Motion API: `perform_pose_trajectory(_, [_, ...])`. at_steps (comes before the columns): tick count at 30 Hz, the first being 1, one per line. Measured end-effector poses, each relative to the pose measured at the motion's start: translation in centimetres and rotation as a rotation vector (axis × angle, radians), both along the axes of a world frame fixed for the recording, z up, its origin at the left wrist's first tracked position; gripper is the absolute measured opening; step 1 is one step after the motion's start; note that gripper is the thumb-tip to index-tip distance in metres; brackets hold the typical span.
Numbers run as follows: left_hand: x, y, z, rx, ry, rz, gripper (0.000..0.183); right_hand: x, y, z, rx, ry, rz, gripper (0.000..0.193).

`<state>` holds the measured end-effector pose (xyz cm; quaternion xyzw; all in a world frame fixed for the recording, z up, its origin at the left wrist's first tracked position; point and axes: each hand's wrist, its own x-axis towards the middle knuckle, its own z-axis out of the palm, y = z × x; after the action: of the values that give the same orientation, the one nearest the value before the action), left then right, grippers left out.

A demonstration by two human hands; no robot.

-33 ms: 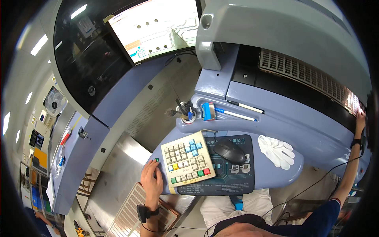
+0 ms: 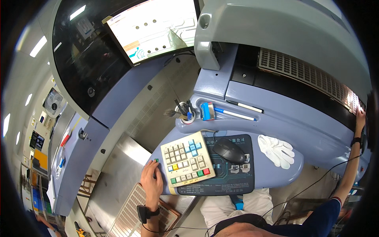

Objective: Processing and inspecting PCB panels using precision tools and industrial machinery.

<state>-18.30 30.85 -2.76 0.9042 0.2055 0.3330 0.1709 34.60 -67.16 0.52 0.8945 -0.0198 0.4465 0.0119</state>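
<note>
My left hand (image 2: 152, 178) rests on the left edge of the blue-purple console shelf (image 2: 276, 179), fingers extended and loosely together. Its fingertips are beside a small green button (image 2: 156, 160), left of a cream keypad (image 2: 186, 158). Far to the right, my right hand (image 2: 360, 115) reaches to the right end of a perforated, grid-patterned panel (image 2: 304, 72) lying in the machine's dark slot. Its fingertips meet the panel's end. The picture's rim squeezes that hand, so whether it grips the panel cannot be made out.
A black mouse (image 2: 229, 151) sits on a dark mouse pad (image 2: 237, 179), with a white glove (image 2: 276, 151) to its right. Brushes stand in a cup (image 2: 187, 117) near two pens (image 2: 244, 106). Another grid panel (image 2: 132, 213) lies lower left. A monitor (image 2: 158, 29) glows above. Cables cross my lap.
</note>
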Motion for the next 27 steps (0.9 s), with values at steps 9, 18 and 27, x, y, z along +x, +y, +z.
perform_pose_trajectory(9, [0.1,-0.6,0.4,-0.005,0.013,0.011,0.018,-0.9,0.8,0.4,-0.376,0.003,-0.214,0.024])
perform_pose_trajectory(18, [0.4,-1.2,0.7,0.002,0.005,0.025,0.017,-1.1,2.9,-0.8,-0.213,0.004,-0.169,0.020])
perform_pose_trajectory(27, [0.1,-0.3,0.0,-0.032,-0.009,0.017,0.017,-1.7,0.7,0.1,-0.095,-0.074,-0.060,0.027])
